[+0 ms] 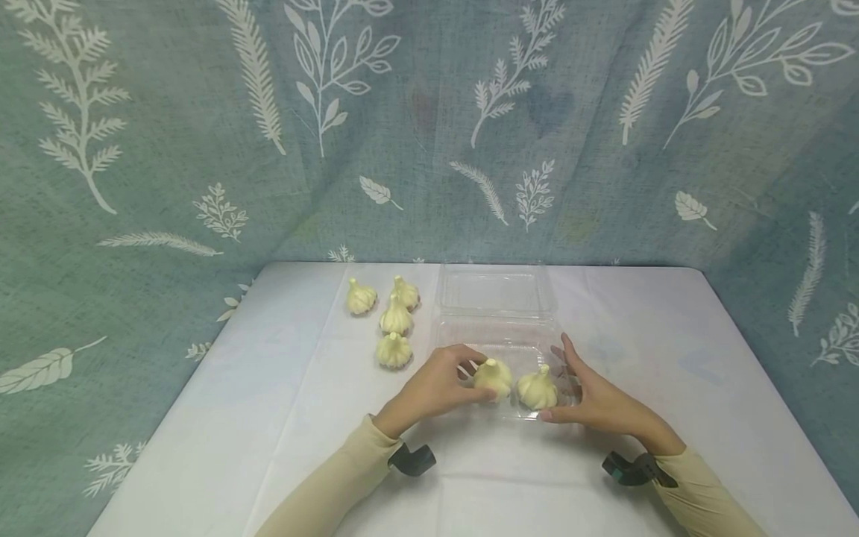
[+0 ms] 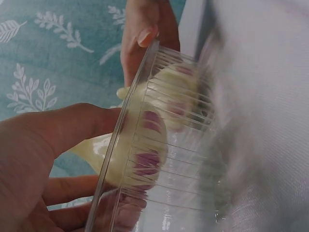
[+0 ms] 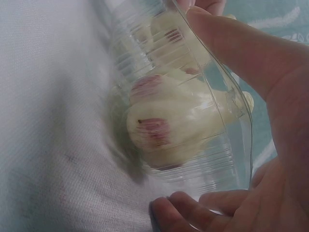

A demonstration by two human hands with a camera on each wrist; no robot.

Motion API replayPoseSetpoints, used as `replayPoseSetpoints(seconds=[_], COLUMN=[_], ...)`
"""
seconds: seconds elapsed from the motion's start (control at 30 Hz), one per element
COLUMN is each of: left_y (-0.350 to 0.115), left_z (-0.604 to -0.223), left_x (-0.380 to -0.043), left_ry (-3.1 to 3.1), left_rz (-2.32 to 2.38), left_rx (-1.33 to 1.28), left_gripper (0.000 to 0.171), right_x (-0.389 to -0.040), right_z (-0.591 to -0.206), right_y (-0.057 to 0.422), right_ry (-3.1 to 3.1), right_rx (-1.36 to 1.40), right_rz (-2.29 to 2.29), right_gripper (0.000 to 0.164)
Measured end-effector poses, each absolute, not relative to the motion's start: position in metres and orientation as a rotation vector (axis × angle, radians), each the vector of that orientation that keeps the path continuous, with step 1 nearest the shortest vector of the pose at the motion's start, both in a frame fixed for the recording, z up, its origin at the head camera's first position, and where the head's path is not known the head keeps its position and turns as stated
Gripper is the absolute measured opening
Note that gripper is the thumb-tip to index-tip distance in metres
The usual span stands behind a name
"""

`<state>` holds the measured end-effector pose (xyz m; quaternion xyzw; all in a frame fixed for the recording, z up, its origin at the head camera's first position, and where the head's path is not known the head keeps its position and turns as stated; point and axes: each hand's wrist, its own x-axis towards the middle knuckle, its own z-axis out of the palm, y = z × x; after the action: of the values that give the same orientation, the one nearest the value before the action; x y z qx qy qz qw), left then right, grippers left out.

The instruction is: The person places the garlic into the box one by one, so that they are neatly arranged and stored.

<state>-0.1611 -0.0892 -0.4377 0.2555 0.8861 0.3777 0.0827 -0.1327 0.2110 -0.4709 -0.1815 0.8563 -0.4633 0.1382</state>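
A clear plastic clamshell container (image 1: 463, 328) lies with its lid (image 1: 493, 292) folded open toward the back. Two garlic bulbs stand in its near half, stems up: the left bulb (image 1: 493, 377) and the right bulb (image 1: 537, 389). My left hand (image 1: 443, 382) holds the left bulb between thumb and fingers, inside the container wall. With thumb at the front rim and fingers along the side, my right hand (image 1: 593, 395) grips the container's right end. Purple patches mark the lower part of the right bulb (image 3: 169, 121) through the ribbed wall in the right wrist view.
Left of the container sit several more garlic bulbs: one at the far left (image 1: 361, 297), and a column with a rear bulb (image 1: 406, 293), a middle bulb (image 1: 396, 318) and a front bulb (image 1: 393, 350). A white cloth (image 1: 322, 418) covers the table; a patterned curtain (image 1: 429, 149) hangs behind.
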Motion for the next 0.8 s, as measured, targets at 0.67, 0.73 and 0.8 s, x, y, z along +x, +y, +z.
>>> replayPoseSetpoints(seconds=[0.67, 0.73, 0.8], left_y=[-0.08, -0.0793, -0.0788], left_z=[-0.4396, -0.4389, -0.4381], left_x=[-0.166, -0.1658, -0.1655], left_ry=[2.66, 2.653, 2.648], left_rz=[0.94, 0.937, 0.935], left_rx=[0.775, 0.771, 0.769], left_gripper=[0.051, 0.05, 0.05], right_x=[-0.1324, -0.132, -0.1315], right_z=[-0.4698, -0.4687, -0.4673], right_y=[0.2093, 0.2092, 0.2092], right_ry=[2.469, 2.47, 2.472], right_rx=[-0.516, -0.519, -0.516], right_rz=[-1.342, -1.338, -1.335], right_gripper=[0.136, 0.136, 0.137])
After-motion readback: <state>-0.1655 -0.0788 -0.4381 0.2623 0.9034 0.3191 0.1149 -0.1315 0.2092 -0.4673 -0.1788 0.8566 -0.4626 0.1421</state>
